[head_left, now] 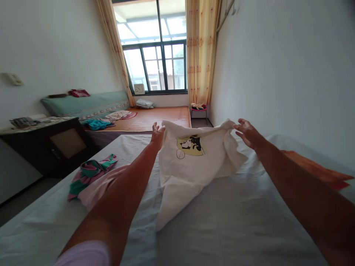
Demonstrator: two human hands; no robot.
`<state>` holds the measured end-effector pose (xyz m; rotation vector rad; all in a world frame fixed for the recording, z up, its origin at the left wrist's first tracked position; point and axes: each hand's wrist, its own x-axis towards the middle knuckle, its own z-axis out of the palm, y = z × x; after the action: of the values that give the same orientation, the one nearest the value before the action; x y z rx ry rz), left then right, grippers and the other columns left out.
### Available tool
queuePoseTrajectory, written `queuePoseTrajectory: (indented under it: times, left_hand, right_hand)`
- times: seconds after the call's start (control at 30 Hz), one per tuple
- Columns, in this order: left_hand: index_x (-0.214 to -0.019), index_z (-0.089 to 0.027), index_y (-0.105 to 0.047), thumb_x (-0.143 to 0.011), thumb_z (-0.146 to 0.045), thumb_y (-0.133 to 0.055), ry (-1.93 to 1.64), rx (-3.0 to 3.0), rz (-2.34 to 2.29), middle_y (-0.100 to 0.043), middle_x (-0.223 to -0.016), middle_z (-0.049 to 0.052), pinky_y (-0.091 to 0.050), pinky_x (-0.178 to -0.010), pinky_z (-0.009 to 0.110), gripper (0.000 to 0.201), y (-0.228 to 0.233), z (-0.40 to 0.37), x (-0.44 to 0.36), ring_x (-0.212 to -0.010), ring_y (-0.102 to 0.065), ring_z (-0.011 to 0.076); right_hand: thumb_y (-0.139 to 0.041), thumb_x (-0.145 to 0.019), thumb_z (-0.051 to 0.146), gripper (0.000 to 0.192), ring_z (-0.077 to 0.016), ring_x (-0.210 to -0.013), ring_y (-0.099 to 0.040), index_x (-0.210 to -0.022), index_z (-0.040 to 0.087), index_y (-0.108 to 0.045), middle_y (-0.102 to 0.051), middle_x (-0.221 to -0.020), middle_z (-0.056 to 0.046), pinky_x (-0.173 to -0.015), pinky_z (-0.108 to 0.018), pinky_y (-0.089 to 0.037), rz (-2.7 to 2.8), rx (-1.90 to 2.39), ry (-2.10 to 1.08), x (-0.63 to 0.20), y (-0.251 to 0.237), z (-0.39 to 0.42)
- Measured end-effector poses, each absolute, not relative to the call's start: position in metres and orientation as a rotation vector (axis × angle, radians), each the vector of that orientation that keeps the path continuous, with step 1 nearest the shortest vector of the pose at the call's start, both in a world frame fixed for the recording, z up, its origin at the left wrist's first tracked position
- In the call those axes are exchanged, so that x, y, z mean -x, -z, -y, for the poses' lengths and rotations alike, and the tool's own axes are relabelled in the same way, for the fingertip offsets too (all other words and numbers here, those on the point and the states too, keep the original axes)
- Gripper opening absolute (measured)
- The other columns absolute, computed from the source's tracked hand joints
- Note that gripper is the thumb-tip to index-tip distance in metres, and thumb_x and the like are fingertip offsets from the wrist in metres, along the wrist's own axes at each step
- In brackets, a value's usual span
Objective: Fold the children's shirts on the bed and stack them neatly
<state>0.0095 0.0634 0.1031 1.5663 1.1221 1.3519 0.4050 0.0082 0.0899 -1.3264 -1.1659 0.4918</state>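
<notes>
Where our fingers (156, 128) meet cloth, those of the left hand (157, 135) pinch the upper left corner of a white T-shirt (188, 166), while the right hand (247, 133) pinches the upper right corner with thumb and forefinger, its other fingers spread loosely outward. Between our two grips the top edge of the shirt runs taut and nearly level, lifted off the bed (235, 221). Below that edge the printed panel (190, 145), a black-and-white figure on yellow, faces us; the lower cloth sags in folds and rests on the sheet, its lowest corner pointing toward us. To our left, near the bed's edge, lie a pink garment (97, 186) and a green-and-pink striped garment (90, 173), touching each other and well apart from the shirt. To our right an orange cloth (318, 170) lies along the wall side. The sheet between our forearms and in front of the shirt is bare. Beyond the bed's far edge stand a dark table (41, 147), a second bed (155, 118) with a woven mat, and a window (155, 66).
</notes>
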Motion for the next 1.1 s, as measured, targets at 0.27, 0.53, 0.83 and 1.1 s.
queuePoseTrajectory:
  times: [0.27, 0.53, 0.83, 1.1]
  left_hand:
    - [-0.119, -0.018, -0.06, -0.077, -0.053, -0.062, -0.514, -1.847, -1.124, -0.064, -0.059, 0.0, -0.044, -0.054, 0.022, 0.054, -0.057, 0.033, 0.042, -0.053, -0.06, 0.0141]
    - [-0.125, -0.032, -0.056, -0.076, -0.042, -0.061, -0.143, -2.553, -1.288, -0.057, -0.124, 0.007, -0.044, -0.092, 0.034, 0.051, -0.032, 0.128, 0.033, -0.107, -0.059, 0.0272]
    - [-0.1, -0.017, -0.059, -0.074, -0.043, -0.063, -0.883, -1.525, -1.174, -0.067, -0.089, 0.003, -0.052, -0.063, 0.025, 0.037, -0.089, 0.097, 0.074, -0.078, -0.066, 0.0181]
    - [-0.1, -0.016, -0.066, -0.076, -0.047, -0.066, 0.033, -1.73, -0.712, -0.064, -0.065, 0.002, -0.047, -0.054, 0.02, 0.04, -0.083, 0.133, 0.109, -0.057, -0.061, 0.013]
  right_hand:
    - [-0.061, -0.072, 0.053, 0.061, -0.0299, -0.105, -0.06, -0.123, 0.019, -0.053, -0.058, -0.124, -0.016, -0.085, -0.04, -0.05, 1.663, 1.727, -0.574, -0.42, -0.017, 0.061]
    - [-0.064, -0.071, 0.046, 0.072, -0.0361, -0.126, -0.042, -0.135, 0.02, -0.042, -0.055, -0.13, -0.015, -0.097, -0.049, -0.038, 1.515, 2.123, -0.262, -0.386, 0.022, 0.061]
    - [-0.053, -0.074, 0.024, 0.035, -0.0158, -0.074, -0.062, -0.108, 0.023, -0.053, -0.063, -0.085, -0.003, -0.066, -0.028, -0.054, 1.17, 1.572, -0.747, -0.402, -0.04, 0.108]
    - [-0.069, -0.07, 0.04, 0.03, -0.0133, -0.056, -0.055, -0.092, 0.019, -0.065, -0.058, -0.07, -0.002, -0.052, -0.026, -0.05, 1.56, 1.637, -1.322, -0.424, -0.052, 0.204]
